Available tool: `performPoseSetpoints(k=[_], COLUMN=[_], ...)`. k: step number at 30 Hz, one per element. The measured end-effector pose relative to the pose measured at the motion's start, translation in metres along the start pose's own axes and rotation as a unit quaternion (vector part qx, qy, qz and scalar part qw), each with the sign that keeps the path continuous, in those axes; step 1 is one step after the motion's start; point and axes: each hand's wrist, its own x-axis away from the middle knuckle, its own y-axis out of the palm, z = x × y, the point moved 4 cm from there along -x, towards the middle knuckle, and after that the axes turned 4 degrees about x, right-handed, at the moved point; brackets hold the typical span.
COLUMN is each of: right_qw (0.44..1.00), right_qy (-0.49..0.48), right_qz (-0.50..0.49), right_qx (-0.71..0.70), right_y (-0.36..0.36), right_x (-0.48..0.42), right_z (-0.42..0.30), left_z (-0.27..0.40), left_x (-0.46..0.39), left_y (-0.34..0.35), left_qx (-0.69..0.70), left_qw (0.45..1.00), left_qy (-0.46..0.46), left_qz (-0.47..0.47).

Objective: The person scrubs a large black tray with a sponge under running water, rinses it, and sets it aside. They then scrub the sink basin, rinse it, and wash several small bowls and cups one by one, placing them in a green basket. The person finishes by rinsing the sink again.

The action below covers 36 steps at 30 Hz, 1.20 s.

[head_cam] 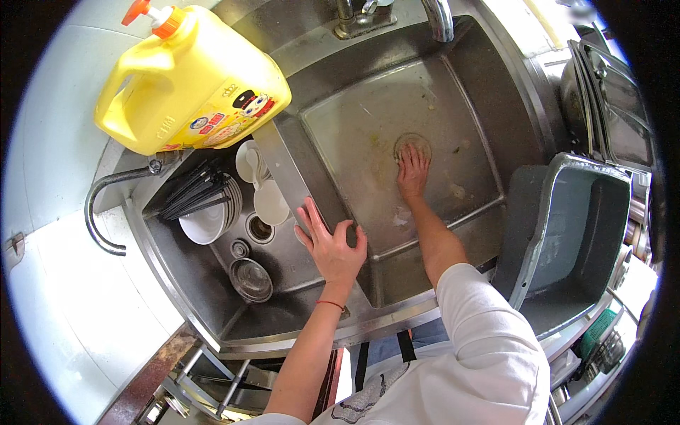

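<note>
In the head view my right hand (414,169) reaches down into the larger steel sink basin (366,175), its fingertips over the round drain (413,146); whether it grips something there I cannot tell. Cloudy water and food scraps lie around it. My left hand (336,241) rests at the steel divider (287,164), thumb and one finger curled close together, the others extended, nothing seen in it. Left of it, the smaller basin holds stacked white plates (199,226) with black chopsticks (194,188) on top, white bowls (271,202), a white spoon (256,164) and a metal bowl (251,280).
A yellow pump jug (196,79) stands at the upper left. A curved faucet (106,186) overhangs the left rim; another spout (440,24) hangs over the larger basin. To the right are a grey plastic tub (574,239) and stacked metal pans (611,106).
</note>
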Motion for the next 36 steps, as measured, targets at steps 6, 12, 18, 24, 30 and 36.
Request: performPoseSetpoints(k=[6, 12, 18, 24, 30, 36], right_qw=[1.0, 0.999, 0.998, 0.997, 0.996, 0.986], right_qy=[-0.018, 0.029, 0.038, 0.051, 0.076, 0.044], right_qz=[0.02, -0.005, -0.056, -0.058, 0.023, -0.153], right_qx=[0.0, -0.015, 0.018, 0.003, 0.03, 0.049], right_y=[0.0, 0.002, 0.007, -0.004, -0.002, -0.035], right_x=[0.0, 0.0, -0.002, -0.008, 0.022, 0.065], right_z=[0.003, -0.005, -0.001, -0.01, 0.015, -0.026], left_z=[0.0, -0.001, 0.001, 0.001, 0.0, -0.012], left_x=[0.0, 0.001, 0.001, 0.001, 0.001, 0.008], left_y=[0.001, 0.001, 0.001, -0.002, 0.001, -0.004], left_qx=[0.001, -0.002, -0.001, -0.003, 0.039, 0.052], left_qw=[1.0, 1.0, 1.0, 1.0, 0.999, 0.999], left_qy=[0.003, 0.004, 0.007, 0.008, 0.024, 0.007], left_qz=[0.005, 0.011, 0.01, 0.01, 0.022, 0.008])
